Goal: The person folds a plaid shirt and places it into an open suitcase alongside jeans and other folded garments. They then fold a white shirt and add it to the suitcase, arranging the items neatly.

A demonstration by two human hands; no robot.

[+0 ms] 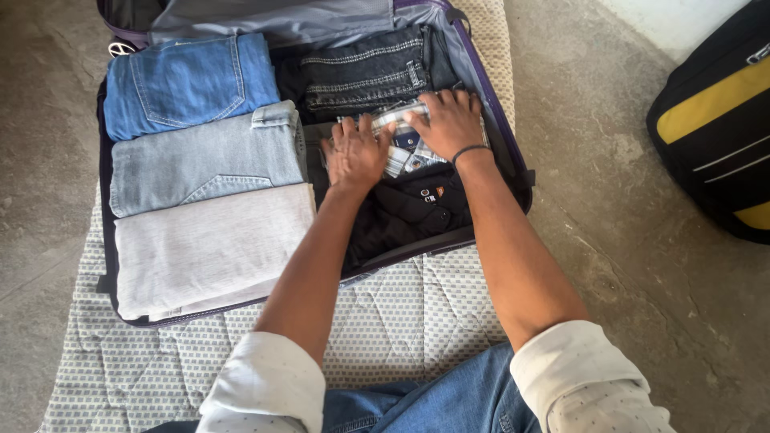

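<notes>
Head view, looking down into open suitcase lying on quilted mat on concrete floor.

Left hand flat, palm down, fingers spread, pressing on checked shirt; not gripping anything. Right hand also flat and spread, palm down on same shirt, just beside left hand, black band on wrist. Neither hand closed around cloth.

Checked shirt folded, white and blue, in right half of suitcase, between black jeans at far end and black shirt at near end, lying partly on top of black shirt. Mostly covered by both hands.

Left half of suitcase filled with three folded pieces in a row: blue jeans farthest, light grey-blue jeans in middle, pale grey cloth nearest, each touching the next.

Black and yellow bag at right edge, well apart from suitcase, on floor.

White dotted sleeves rolled up at bottom of view, blue denim knees between them.
</notes>
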